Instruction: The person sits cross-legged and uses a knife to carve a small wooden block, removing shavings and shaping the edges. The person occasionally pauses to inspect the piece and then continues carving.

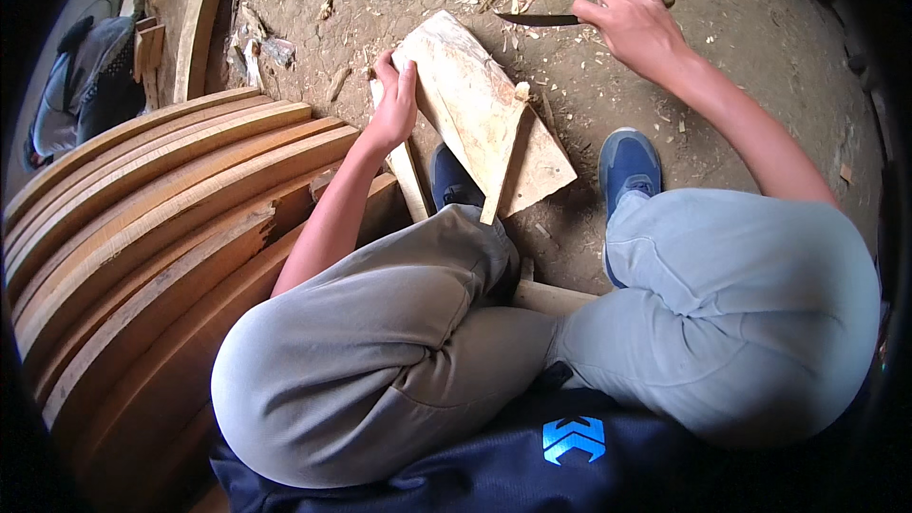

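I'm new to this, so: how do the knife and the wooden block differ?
The knife is dark-bladed and slim; the wooden block is pale and broad. The right hand holds the knife; the left hand grips the wooden block's edge. Both are longer than wide.

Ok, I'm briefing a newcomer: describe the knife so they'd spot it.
From the stacked planks on the left, go right past the pale wood block to the right hand's grip. The knife juts leftward there, its slim, dark blade unlike the pale block.
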`<action>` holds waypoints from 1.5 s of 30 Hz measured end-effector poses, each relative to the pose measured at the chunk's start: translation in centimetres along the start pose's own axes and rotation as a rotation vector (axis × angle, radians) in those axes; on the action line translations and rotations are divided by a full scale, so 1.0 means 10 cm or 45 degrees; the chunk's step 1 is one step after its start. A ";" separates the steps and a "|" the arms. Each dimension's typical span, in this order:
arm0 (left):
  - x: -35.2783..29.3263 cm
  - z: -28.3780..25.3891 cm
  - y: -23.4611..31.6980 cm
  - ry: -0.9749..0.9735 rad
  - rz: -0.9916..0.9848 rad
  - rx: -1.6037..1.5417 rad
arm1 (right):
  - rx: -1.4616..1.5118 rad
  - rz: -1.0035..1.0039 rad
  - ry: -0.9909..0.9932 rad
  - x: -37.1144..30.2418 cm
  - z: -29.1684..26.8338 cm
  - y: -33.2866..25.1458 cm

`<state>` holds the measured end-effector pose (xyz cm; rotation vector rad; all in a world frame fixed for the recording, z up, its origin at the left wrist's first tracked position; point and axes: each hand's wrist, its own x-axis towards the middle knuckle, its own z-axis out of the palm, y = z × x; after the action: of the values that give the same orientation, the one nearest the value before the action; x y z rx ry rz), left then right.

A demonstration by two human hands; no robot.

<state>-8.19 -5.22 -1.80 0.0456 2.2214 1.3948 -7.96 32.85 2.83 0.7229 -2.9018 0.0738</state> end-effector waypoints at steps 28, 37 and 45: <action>0.57 0.27 0.94 -0.300 0.906 1.157 | 1.225 0.738 -0.447 -0.15 0.25 -0.01; 0.54 0.40 0.84 -0.106 0.925 1.140 | 1.224 0.610 -0.602 -0.28 0.22 0.03; 0.43 0.53 0.69 0.105 0.921 0.827 | 1.414 0.689 -0.730 -0.30 0.10 -0.16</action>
<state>-11.20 3.70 0.57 1.1201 2.7706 0.9000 -4.75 32.75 1.38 -0.0391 -3.3029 1.8979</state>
